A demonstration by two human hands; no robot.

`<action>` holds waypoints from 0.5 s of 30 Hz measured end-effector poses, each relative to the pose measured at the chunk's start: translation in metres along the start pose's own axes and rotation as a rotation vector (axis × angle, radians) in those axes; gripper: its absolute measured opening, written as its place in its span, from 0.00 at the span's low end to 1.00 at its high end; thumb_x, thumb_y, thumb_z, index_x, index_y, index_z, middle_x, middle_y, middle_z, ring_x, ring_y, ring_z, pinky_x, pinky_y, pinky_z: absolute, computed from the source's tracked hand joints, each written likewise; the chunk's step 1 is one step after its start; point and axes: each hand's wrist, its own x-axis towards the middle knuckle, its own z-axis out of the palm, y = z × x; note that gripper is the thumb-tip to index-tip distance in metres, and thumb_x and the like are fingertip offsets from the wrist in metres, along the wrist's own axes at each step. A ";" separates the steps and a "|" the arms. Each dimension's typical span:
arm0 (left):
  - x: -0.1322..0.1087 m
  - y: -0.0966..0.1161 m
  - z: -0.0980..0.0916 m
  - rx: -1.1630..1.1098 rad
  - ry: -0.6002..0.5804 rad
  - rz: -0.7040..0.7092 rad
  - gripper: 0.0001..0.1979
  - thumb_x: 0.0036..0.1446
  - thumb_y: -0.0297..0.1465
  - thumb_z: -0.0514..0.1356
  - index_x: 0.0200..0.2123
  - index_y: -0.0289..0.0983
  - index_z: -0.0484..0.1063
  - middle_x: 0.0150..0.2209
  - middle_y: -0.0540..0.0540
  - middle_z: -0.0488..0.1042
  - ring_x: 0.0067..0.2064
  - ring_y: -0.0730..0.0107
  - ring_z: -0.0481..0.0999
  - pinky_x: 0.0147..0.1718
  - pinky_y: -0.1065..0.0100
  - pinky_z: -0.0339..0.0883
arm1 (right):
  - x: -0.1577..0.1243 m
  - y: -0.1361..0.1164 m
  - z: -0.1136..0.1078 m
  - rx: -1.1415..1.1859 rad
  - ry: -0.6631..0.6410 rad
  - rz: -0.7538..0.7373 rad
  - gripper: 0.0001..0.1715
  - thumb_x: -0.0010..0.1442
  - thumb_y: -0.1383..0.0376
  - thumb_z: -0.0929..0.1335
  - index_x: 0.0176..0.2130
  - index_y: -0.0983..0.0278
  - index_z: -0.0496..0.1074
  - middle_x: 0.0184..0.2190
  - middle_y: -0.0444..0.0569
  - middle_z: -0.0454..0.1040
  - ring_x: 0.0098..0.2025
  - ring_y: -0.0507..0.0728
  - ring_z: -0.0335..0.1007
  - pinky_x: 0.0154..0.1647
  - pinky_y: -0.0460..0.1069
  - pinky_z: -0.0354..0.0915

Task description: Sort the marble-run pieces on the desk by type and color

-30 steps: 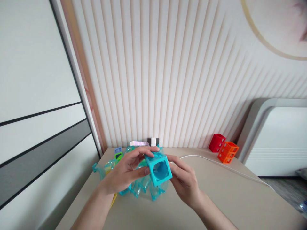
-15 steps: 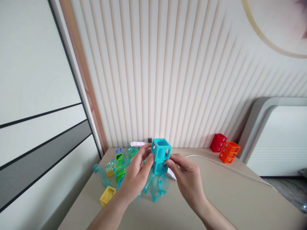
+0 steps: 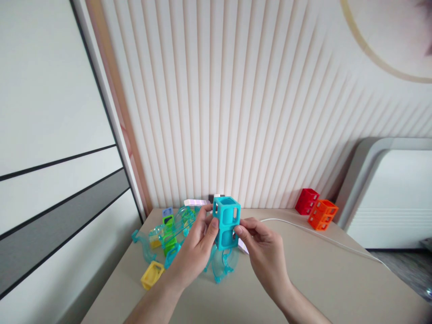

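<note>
Both hands hold a teal block tower [image 3: 227, 222] of two hollow cubes, upright, above the beige table [image 3: 303, 279]. My left hand [image 3: 195, 252] pinches its left side with thumb and fingers. My right hand [image 3: 263, 254] grips its lower right side. Clear teal curved track pieces [image 3: 221, 265] lie on the table under and behind the hands.
A yellow block [image 3: 151, 274], green and blue blocks [image 3: 168, 220] and more clear track lie at the left. A red block [image 3: 306, 201] and an orange block [image 3: 321, 214] stand at the back right. A white cable [image 3: 324, 238] crosses the table. A ribbed wall rises behind.
The teal piece was turned from showing its round opening to standing upright as a two-cube tower. Both hands rose slightly and the left hand uncovered the yellow block.
</note>
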 end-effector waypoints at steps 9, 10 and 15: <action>-0.002 0.010 -0.004 -0.083 -0.071 0.045 0.19 0.65 0.43 0.62 0.56 0.44 0.67 0.54 0.44 0.77 0.55 0.59 0.77 0.50 0.65 0.72 | -0.004 -0.017 0.000 -0.065 -0.135 -0.081 0.15 0.62 0.54 0.74 0.44 0.60 0.82 0.34 0.47 0.81 0.37 0.57 0.76 0.39 0.48 0.72; -0.002 0.011 -0.004 -0.077 -0.076 0.048 0.21 0.65 0.42 0.63 0.57 0.44 0.67 0.54 0.44 0.77 0.55 0.58 0.77 0.51 0.64 0.71 | -0.004 -0.020 0.000 -0.081 -0.138 -0.103 0.16 0.62 0.53 0.74 0.45 0.60 0.82 0.34 0.47 0.81 0.36 0.57 0.76 0.39 0.48 0.72; -0.012 0.014 -0.010 0.034 -0.158 -0.015 0.24 0.63 0.43 0.64 0.61 0.46 0.68 0.54 0.44 0.77 0.52 0.57 0.78 0.52 0.61 0.72 | -0.012 -0.028 0.001 -0.179 -0.118 -0.176 0.18 0.60 0.52 0.75 0.46 0.60 0.80 0.33 0.47 0.80 0.34 0.57 0.76 0.36 0.46 0.73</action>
